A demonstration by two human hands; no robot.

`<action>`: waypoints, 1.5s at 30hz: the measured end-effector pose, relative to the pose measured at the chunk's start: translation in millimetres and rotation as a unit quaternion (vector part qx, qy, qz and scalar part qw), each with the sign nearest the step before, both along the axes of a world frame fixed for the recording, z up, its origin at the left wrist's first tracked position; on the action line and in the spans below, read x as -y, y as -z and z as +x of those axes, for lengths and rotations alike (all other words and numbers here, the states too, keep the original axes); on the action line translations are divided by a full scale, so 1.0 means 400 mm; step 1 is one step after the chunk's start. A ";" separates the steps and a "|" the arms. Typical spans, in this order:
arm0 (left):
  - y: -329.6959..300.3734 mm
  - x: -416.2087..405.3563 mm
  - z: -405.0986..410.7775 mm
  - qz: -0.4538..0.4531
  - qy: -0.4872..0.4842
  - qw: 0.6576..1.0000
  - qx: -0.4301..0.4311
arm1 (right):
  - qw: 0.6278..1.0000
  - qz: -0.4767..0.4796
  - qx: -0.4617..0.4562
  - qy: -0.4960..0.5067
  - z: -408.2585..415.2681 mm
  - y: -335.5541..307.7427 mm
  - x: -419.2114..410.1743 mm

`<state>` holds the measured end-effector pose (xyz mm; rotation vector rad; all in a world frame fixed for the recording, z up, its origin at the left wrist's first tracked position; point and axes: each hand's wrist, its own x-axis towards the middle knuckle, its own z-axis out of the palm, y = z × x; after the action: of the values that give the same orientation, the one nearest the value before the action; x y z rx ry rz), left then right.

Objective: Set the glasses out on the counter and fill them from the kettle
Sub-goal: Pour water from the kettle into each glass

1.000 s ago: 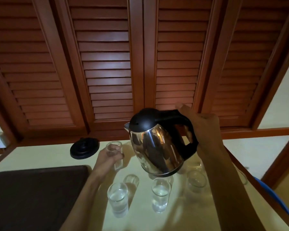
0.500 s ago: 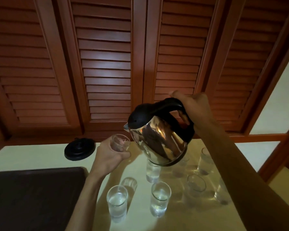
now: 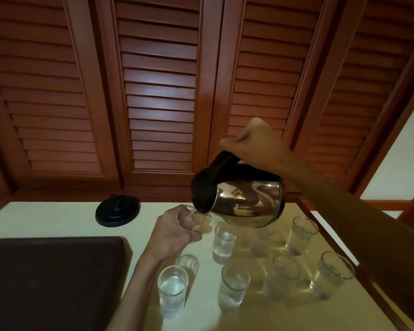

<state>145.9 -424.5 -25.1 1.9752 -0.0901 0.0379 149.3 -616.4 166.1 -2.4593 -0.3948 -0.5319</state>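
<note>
Tilting mirror-steel kettle (image 3: 246, 206), right hand (image 3: 253, 144) clamped on handle | left hand (image 3: 175, 231) gripping clear tumbler (image 3: 189, 218) | counter (image 3: 58, 220) bare at left

Left hand (image 3: 175, 231) is wrapping the held glass (image 3: 192, 219), hiding most of its wall; fill level not readable. Right hand (image 3: 253, 143) is covering the kettle (image 3: 246, 204) handle top. Kettle body is hiding the upper part of a glass behind it (image 3: 261, 244). Dark tray (image 3: 53, 278) is running off the left and bottom edges.
</note>
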 end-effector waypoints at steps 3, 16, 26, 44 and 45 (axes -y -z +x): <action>0.010 0.003 0.002 0.003 0.009 1.000 -0.008 | 0.999 -0.034 -0.015 0.028 0.007 -0.020 -0.016; 0.057 -0.031 0.005 -0.037 0.042 0.997 -0.050 | 0.985 -0.152 -0.026 0.078 -0.028 -0.125 -0.065; 0.113 -0.047 0.021 -0.054 0.064 0.995 -0.061 | 0.988 -0.138 -0.026 0.060 -0.053 -0.196 -0.062; 0.147 -0.051 0.032 -0.096 0.075 0.991 -0.051 | 0.988 -0.142 -0.024 0.052 -0.055 -0.250 -0.034; 0.148 -0.052 0.033 -0.095 0.073 0.991 -0.051 | 0.988 -0.141 -0.023 0.052 -0.057 -0.249 -0.034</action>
<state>159.2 -403.8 -84.4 1.7718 -0.1583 -0.1439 126.6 -603.0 265.6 -2.7720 -0.3429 -0.4888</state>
